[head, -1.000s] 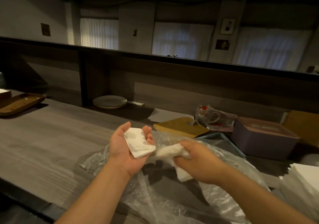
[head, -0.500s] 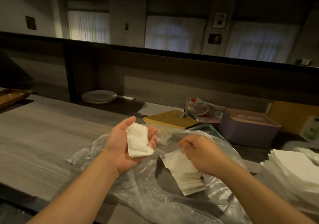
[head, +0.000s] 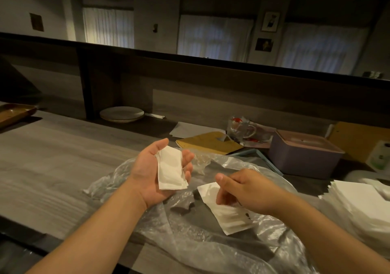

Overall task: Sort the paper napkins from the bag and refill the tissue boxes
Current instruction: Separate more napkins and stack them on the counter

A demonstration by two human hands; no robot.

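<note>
The clear plastic bag point(head: 202, 242) lies spread on the counter, a folded napkin point(head: 228, 212) lying in it. Above the bag, the left hand point(head: 156, 172) cradles a small napkin stack point(head: 171, 169) on relaxed fingers; the right hand point(head: 247, 189) pinches the bagged napkin. Right of the bag sit a lidded purple tissue box point(head: 304, 155), contents unseen, and a loose napkin pile point(head: 354, 206).

napkin stack point(head: 358, 206) cut off right

A crinkled, glossy clear plastic bag point(head: 211, 242) lies on a matt, grey wood-grain counter point(head: 52, 168). Soft white paper napkins point(head: 171, 168), faintly textured, lie folded in an open left hand point(head: 156, 172); a taller pile of paper napkins point(head: 358, 210) stands at right. Beyond sit a smooth matt lilac plastic tissue box point(head: 304, 159), a clear glass mug point(head: 240, 129), glazed ceramic plates point(head: 122, 114) and a satin wooden tray point(head: 14, 113).
</note>
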